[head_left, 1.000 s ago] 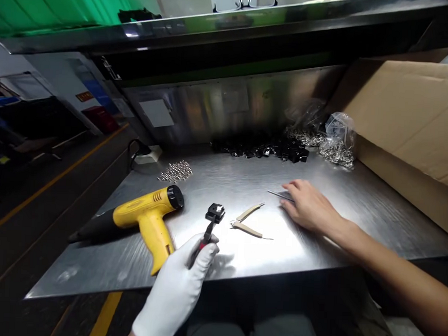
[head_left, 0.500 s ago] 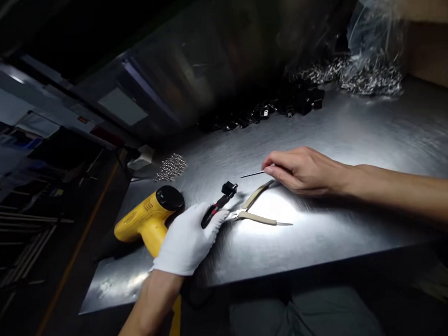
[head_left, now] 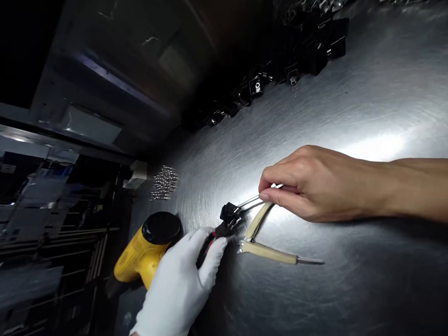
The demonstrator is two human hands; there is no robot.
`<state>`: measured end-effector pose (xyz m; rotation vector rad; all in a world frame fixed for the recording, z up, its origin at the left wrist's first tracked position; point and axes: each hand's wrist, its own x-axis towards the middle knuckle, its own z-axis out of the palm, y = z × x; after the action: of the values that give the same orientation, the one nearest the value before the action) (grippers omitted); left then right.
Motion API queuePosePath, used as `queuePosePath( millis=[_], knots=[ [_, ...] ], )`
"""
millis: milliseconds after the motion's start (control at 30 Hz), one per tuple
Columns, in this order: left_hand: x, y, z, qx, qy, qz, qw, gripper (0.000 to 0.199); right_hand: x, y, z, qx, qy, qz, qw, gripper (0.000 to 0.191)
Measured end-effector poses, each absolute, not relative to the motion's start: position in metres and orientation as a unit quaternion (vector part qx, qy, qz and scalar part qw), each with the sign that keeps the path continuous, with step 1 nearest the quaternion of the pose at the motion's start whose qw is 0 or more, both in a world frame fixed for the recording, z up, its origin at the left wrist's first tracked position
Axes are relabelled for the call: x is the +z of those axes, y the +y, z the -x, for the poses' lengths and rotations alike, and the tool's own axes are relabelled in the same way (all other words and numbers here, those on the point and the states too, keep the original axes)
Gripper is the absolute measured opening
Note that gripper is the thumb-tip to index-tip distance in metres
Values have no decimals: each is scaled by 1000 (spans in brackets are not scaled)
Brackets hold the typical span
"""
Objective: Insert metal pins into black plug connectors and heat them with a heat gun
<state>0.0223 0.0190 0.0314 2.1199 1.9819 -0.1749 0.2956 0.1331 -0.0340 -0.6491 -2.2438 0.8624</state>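
The gloved left hand (head_left: 178, 280) is closed around a small tool with a black and red handle (head_left: 208, 247), its white fingers wrapped firmly about the grip; at that tool's far end sits a small black connector (head_left: 229, 214), held clear of the table; the bare right hand (head_left: 316, 184) is nearly closed, thumb and fingertips pinching a slim metal tool (head_left: 250, 201), whose tip reaches the black connector; what kind of tool it is, I cannot quite tell.

Just below the right hand lie open pliers with beige grips (head_left: 268, 252) on the brushed steel table (head_left: 370, 298); a yellow heat gun (head_left: 146, 254) lies just left of the gloved hand, partly behind it; farther left is a small group of metal pins (head_left: 164, 182); toward the far edge runs a heap of black connectors (head_left: 287, 76).
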Motion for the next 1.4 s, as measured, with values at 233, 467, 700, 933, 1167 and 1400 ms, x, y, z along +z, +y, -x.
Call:
queuePosePath(
  millis=[233,467,700,933,1167,1400],
  knots=[
    [38,26,-17,-87,662,-733,131,28,-37,132,-293,314,-865,250,302,26],
    [46,40,-16,-130,651,-720,204,27,-39,132,-292,303,-872,253,290,25],
    [45,41,-26,-121,670,-705,199,32,-40,133,-291,278,-877,255,297,29],
    [40,32,-30,-139,693,-687,167,35,-39,129,-291,263,-878,261,304,28],
    [37,26,-42,-157,715,-666,145,38,-40,122,-291,248,-877,277,303,29],
    [38,24,-52,-176,725,-657,108,36,-31,115,-292,232,-886,306,260,24]
  ],
)
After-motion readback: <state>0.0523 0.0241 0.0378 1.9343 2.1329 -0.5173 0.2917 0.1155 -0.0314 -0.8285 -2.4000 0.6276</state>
